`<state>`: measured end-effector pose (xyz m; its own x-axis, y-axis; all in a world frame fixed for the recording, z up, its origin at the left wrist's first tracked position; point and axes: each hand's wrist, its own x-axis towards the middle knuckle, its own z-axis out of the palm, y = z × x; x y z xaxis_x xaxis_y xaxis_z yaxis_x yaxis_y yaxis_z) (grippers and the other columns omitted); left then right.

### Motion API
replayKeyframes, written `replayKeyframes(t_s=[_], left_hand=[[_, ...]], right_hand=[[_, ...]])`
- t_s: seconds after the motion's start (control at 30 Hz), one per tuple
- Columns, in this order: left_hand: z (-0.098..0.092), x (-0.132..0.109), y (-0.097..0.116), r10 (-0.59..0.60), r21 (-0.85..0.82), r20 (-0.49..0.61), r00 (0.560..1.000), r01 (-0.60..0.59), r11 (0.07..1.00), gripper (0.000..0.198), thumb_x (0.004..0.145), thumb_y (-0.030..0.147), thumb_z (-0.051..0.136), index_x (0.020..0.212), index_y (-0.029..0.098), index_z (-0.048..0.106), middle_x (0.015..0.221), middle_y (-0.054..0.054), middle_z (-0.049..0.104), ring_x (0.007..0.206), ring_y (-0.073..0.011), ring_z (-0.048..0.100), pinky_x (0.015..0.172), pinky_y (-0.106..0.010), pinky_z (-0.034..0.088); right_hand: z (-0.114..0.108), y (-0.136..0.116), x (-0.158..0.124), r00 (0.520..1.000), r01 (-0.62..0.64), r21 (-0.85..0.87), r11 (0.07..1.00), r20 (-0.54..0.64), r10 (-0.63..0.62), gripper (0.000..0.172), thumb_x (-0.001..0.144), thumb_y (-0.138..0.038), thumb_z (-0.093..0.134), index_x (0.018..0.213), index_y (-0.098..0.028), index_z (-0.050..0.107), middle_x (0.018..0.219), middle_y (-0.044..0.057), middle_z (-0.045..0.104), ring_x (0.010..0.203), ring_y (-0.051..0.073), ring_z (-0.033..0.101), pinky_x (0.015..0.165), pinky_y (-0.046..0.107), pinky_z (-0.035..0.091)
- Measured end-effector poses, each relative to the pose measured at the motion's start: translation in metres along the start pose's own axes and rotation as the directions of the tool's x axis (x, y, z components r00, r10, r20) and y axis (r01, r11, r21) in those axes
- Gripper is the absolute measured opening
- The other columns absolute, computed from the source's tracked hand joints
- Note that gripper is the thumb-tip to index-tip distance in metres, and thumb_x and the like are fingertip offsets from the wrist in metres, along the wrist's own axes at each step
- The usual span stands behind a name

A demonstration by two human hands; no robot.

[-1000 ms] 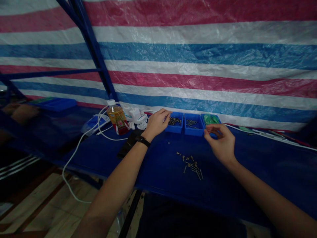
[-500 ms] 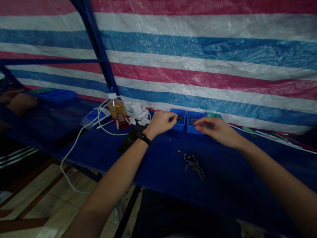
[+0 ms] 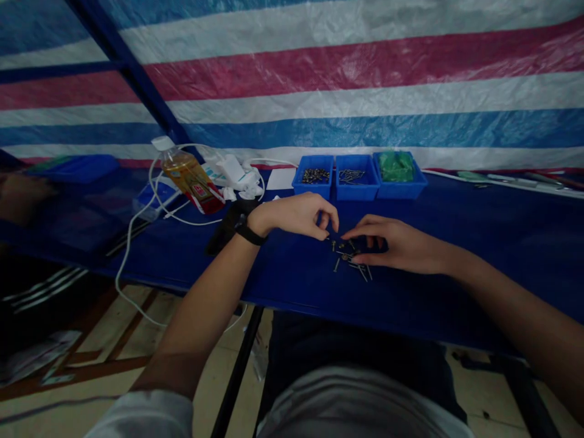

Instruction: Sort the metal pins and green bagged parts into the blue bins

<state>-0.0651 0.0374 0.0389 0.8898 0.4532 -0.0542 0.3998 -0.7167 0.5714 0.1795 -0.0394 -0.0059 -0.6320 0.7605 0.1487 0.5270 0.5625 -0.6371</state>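
Observation:
Loose metal screws lie in a small pile point(image 3: 349, 258) on the blue table cover point(image 3: 460, 243). My right hand point(image 3: 392, 246) reaches over the pile from the right, fingers spread, its fingertips just above the screws. My left hand point(image 3: 294, 216) sits just left of the pile with its fingers curled downward; anything held in them is too small to make out. Behind both hands stand a blue bin of dark screws point(image 3: 312, 176), a blue bin of long screws point(image 3: 356, 176) and a blue bin holding green plastic point(image 3: 399, 173).
Left of the bins lie a tilted plastic bottle point(image 3: 191, 182), white chargers point(image 3: 232, 173) and a white cable point(image 3: 130, 261). A black strip point(image 3: 228, 228) lies under my left wrist. Tools point(image 3: 515, 179) lie at the far right. A striped tarp point(image 3: 365, 91) hangs behind the table.
Both hands have moved from the bins down to the loose screws. My view has tilted lower, so all the bins show fully and the pile appears higher in the picture.

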Motion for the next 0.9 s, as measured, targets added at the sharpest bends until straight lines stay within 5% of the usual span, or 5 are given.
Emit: replayKeyframes(t_s=[0.13,0.37,0.57,0.73,0.9], left_hand=[[0.003,0.003,-0.004,0.003,0.006,0.030,1.000,-0.004,1.000,0.026,0.071,0.017,0.077,0.097,0.020,0.078,0.071,0.002,0.070,0.060,-0.0119,0.063,0.057,-0.022,0.043],[0.012,0.011,-0.002,0.068,-0.005,0.064,0.996,-0.068,0.998,0.017,0.074,0.014,0.075,0.087,0.023,0.080,0.079,0.000,0.075,0.063,-0.0116,0.063,0.062,-0.022,0.046],[0.010,0.011,-0.003,0.073,-0.043,0.006,0.997,-0.072,0.996,0.018,0.072,0.011,0.073,0.085,0.022,0.080,0.075,0.001,0.075,0.061,-0.0116,0.062,0.061,-0.023,0.045],[-0.008,-0.004,-0.007,0.007,-0.012,-0.128,0.992,-0.008,1.000,0.012,0.071,0.016,0.074,0.082,0.019,0.079,0.072,0.000,0.074,0.057,-0.0103,0.060,0.057,-0.022,0.043],[-0.015,-0.011,-0.015,-0.014,-0.083,-0.126,0.992,0.003,0.997,0.009,0.067,0.011,0.073,0.074,0.017,0.075,0.069,0.001,0.072,0.057,-0.0098,0.061,0.058,-0.021,0.046]], right_hand=[[0.010,0.002,0.008,0.994,0.024,-0.066,0.998,-0.107,-0.031,0.023,0.091,-0.023,0.061,0.109,-0.026,0.077,0.089,0.003,0.063,0.069,0.013,0.060,0.066,0.026,0.048],[0.011,0.012,0.011,0.980,-0.112,-0.034,0.993,-0.169,0.105,0.013,0.081,-0.013,0.066,0.086,-0.021,0.075,0.082,0.000,0.065,0.059,0.011,0.062,0.059,0.024,0.049],[0.008,0.003,0.008,0.959,-0.023,-0.104,0.994,-0.284,-0.008,0.018,0.082,-0.013,0.064,0.094,-0.022,0.074,0.092,0.003,0.068,0.079,0.017,0.067,0.075,0.030,0.053],[0.009,-0.009,0.009,0.968,0.095,-0.186,0.978,-0.213,-0.135,0.028,0.090,-0.014,0.058,0.109,-0.025,0.075,0.096,0.006,0.065,0.083,0.018,0.064,0.076,0.032,0.052],[0.015,-0.014,0.010,0.974,0.163,-0.211,0.964,-0.120,-0.191,0.028,0.094,-0.015,0.056,0.111,-0.027,0.076,0.096,0.007,0.065,0.092,0.020,0.062,0.081,0.034,0.052]])
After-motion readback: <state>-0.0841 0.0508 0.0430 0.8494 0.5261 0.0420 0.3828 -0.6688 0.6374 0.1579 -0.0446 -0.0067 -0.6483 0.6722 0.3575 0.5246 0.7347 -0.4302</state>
